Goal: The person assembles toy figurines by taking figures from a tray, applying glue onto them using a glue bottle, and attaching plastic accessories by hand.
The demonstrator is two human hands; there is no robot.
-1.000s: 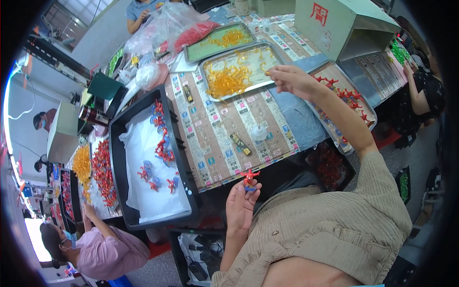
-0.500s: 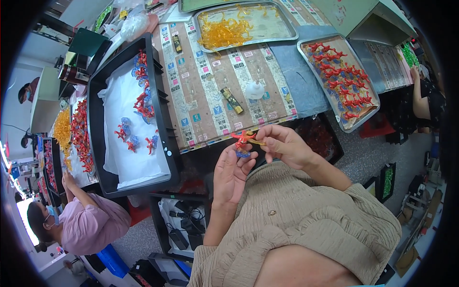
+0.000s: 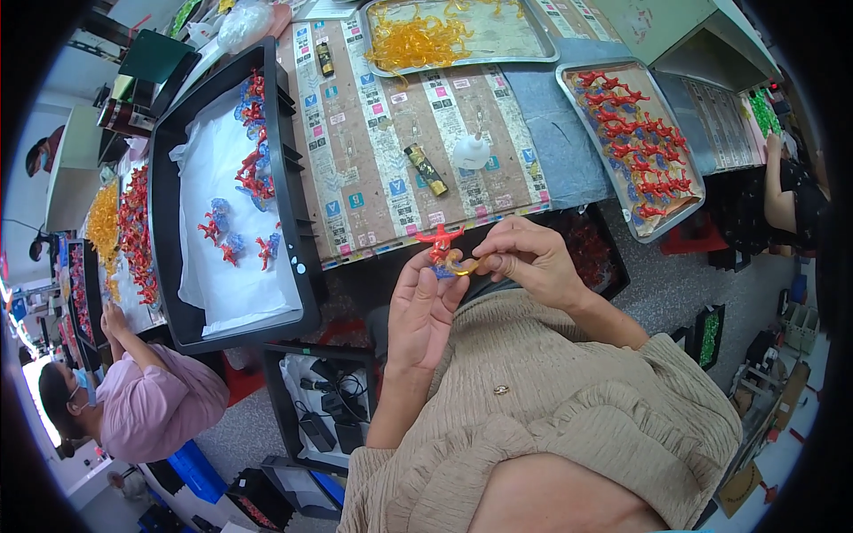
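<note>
Close to the table's front edge, my left hand [image 3: 419,318] holds a small figurine [image 3: 439,242] between thumb and fingers. It has a red body with arms spread and a translucent blue base. My right hand [image 3: 531,265] pinches a curved translucent yellow piece [image 3: 464,268], which meets the figurine at its lower right side. Whether the two are joined cannot be made out. On the table ahead stand a white rounded bottle [image 3: 471,153] with a thin tip and a black-and-gold cylinder [image 3: 426,170] lying on its side.
A black tray [image 3: 308,240] at left holds white paper and several red-and-blue figurines. Yellow pieces [image 3: 413,40] fill part of a metal tray [image 3: 524,44] at the back. Another metal tray [image 3: 691,211] with figurines [image 3: 640,133] sits right. A co-worker [image 3: 160,391] sits at left, another [image 3: 791,191] at right.
The figurine has turned more upright in my left hand. My right hand's yellow piece now sits lower, beside the blue base. The whole view has shifted slightly.
</note>
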